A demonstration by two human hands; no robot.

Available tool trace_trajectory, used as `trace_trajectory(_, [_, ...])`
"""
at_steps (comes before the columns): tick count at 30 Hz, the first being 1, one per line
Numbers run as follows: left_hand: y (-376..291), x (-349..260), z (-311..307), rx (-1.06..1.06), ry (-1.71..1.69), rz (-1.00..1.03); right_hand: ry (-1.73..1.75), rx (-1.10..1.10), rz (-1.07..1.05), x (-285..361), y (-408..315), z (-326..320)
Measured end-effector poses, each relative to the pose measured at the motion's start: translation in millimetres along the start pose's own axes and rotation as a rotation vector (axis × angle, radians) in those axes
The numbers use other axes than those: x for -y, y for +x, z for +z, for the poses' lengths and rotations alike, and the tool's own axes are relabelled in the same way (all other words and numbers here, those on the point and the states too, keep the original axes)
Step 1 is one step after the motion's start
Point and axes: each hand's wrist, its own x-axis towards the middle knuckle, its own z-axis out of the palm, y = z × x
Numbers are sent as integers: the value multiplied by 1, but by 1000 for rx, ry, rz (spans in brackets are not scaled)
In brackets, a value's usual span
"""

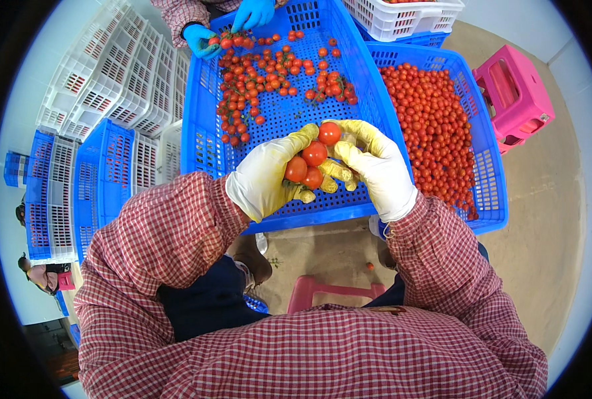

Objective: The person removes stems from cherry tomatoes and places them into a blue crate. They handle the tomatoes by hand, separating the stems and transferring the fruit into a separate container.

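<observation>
My left hand point(276, 167), in a white glove stained yellow, holds several red cherry tomatoes point(305, 169) over the near part of a blue plastic crate point(303, 222). Gloved the same way, my right hand point(373, 164) has thumb and forefinger at the uppermost tomato point(329, 133) of the group; its other fingertips lie close to the left hand's. Whether this tomato is attached to the others is hidden. Below the hands, in the crate's far part, lie many small tomatoes point(271, 75), some on green stems.
A co-worker's blue-gloved hands point(201, 40) hold tomatoes at the crate's far left corner. Right of it stands a blue crate point(498, 199) full of loose tomatoes, with a pink stool point(520, 95) beyond. White crates point(111, 65) and blue crates point(89, 184) are stacked at the left.
</observation>
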Motion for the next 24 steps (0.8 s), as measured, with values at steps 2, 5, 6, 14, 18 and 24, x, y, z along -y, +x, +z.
trace_trajectory(2, [-1, 0, -1, -4, -11, 1, -1, 36, 108, 1, 0, -5])
trace_trajectory(5, [-1, -1, -5, -9, 25, 8, 326, 81, 190, 0, 4, -10])
trace_trajectory(6, [0, -1, -6, -16, 46, 8, 255, 142, 198, 1, 5, -12])
trace_trajectory(14, [-1, 0, -9, 111, 350, 64, 179, 117, 10, 2, 3, -1])
trace_trajectory(18, [-2, 2, -14, 256, 431, 110, 14, 125, 33, 8, -2, -2])
trace_trajectory(24, [3, 7, -21, 273, 396, 154, 121, 67, 132, 6, 2, -6])
